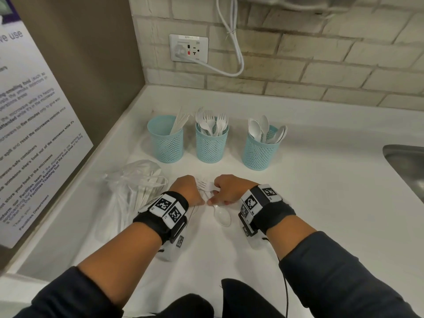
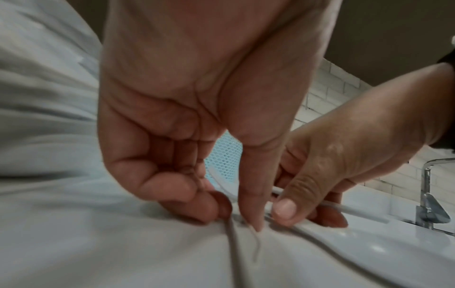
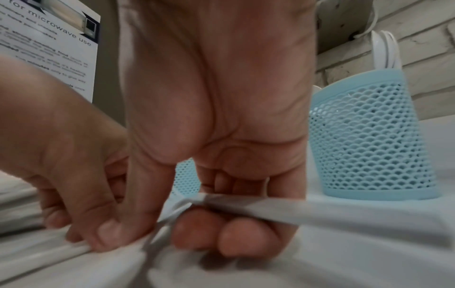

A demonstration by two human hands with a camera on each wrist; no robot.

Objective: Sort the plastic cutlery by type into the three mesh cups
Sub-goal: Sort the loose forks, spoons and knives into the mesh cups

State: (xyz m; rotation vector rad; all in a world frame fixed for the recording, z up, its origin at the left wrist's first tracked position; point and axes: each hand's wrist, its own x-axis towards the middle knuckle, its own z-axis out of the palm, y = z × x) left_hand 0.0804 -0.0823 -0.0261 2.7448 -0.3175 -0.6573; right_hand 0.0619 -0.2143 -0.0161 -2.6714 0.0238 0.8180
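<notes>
Both hands are working low on the white surface (image 1: 298, 203): the left hand (image 1: 187, 189) is pinching thin cutlery stems, the right hand (image 1: 226, 190) is curling round a fork (image 1: 203, 185), with a spoon (image 1: 221, 215) lying just beside. Slick, thin plastic could be slipping or snagging together. Three blue mesh cups (image 1: 210, 145) are waiting behind, stiff and perforated; a crinkly bag (image 1: 135, 187) is sitting left.

Head cam above; wrist cams low, close

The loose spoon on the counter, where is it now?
In the head view the spoon lies on the white counter, just below the right hand.
</notes>
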